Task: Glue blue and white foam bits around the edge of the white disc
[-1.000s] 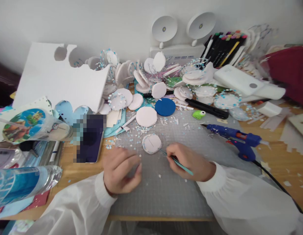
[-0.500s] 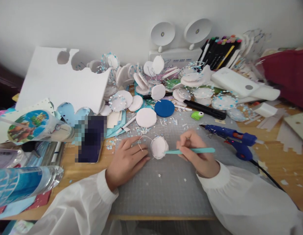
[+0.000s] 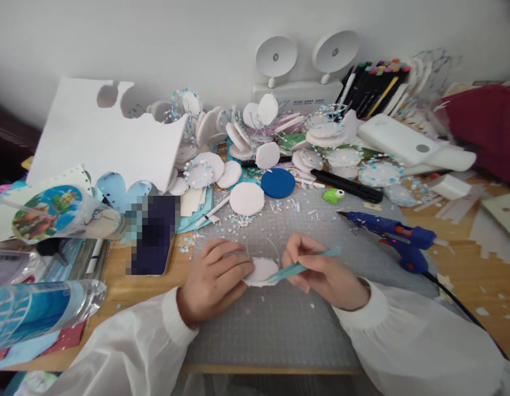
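Observation:
My left hand (image 3: 217, 278) has its fingertips on the left edge of a small white foam disc (image 3: 263, 269) and grips it there; the thumb is hidden. The disc is tilted over the grey cutting mat (image 3: 279, 335). A thin pale wire (image 3: 274, 245) arcs up behind it. In my right hand (image 3: 324, 272) are teal tweezers (image 3: 294, 269), whose tips reach the right part of the disc's face. I cannot tell whether the tips pinch anything. Behind the hands lie a larger white foam disc (image 3: 247, 199) and a blue disc (image 3: 278, 183).
A blue hot glue gun (image 3: 397, 231) lies at the right with its cord. Nearby are a black cutter knife (image 3: 346, 186) and a green punch (image 3: 333, 196). A phone (image 3: 155, 234), a cup (image 3: 69, 212) and a bottle (image 3: 44, 305) lie left. Decorated discs pile up behind.
The small disc has come toward me and tipped from facing up to a tilt, and my left fingers now overlap its edge. My right hand and the tweezers have moved left and nearer.

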`<state>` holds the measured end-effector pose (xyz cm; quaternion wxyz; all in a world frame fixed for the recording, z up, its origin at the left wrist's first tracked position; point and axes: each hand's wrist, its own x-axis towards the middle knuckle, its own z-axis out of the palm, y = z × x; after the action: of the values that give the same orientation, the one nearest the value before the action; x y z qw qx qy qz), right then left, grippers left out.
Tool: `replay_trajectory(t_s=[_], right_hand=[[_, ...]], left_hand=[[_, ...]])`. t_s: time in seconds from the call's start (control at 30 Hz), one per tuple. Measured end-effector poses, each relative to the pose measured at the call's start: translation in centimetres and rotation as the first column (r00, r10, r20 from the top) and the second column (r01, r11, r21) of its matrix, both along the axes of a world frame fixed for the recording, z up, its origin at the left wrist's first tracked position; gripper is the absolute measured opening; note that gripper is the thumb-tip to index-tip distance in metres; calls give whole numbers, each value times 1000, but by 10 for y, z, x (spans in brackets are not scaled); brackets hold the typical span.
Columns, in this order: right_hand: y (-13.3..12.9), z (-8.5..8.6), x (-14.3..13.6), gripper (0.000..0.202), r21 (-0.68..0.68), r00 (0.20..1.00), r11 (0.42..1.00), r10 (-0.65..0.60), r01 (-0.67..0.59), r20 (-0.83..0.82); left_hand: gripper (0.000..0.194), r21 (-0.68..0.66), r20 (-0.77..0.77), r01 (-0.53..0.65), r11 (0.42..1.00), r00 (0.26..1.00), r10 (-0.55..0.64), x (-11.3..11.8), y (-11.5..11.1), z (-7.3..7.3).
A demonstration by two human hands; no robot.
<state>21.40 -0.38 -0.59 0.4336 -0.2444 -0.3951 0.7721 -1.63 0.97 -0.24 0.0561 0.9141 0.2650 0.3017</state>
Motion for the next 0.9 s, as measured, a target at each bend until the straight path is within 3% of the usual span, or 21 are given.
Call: replay_trajectory(t_s=[0.17,0.33,0.5,0.73,0.9], right_hand=[[6,11,9,10,-103,985,992,-90,76,-149],[7,15,12,7,-83,975,992,-106,92,-195],[5,13,10,4,-22,978,998,-68,65,-198],[2,6,7,9,143,995,990,28,-15,-91],[-6,7,5,7,207,982,964,145,-168,122]], left_hand=[[15,109,-14,-162,981,986,164,-1,0,1],[12,126,-132,-270,955,949,285,1,1,0],[49,0,-124,-224,975,967,223,3,0,-4],[26,-122,219,-154,981,959,178,-2,-5,7],[21,-119,239,12,993,971,17,-4,-8,11]])
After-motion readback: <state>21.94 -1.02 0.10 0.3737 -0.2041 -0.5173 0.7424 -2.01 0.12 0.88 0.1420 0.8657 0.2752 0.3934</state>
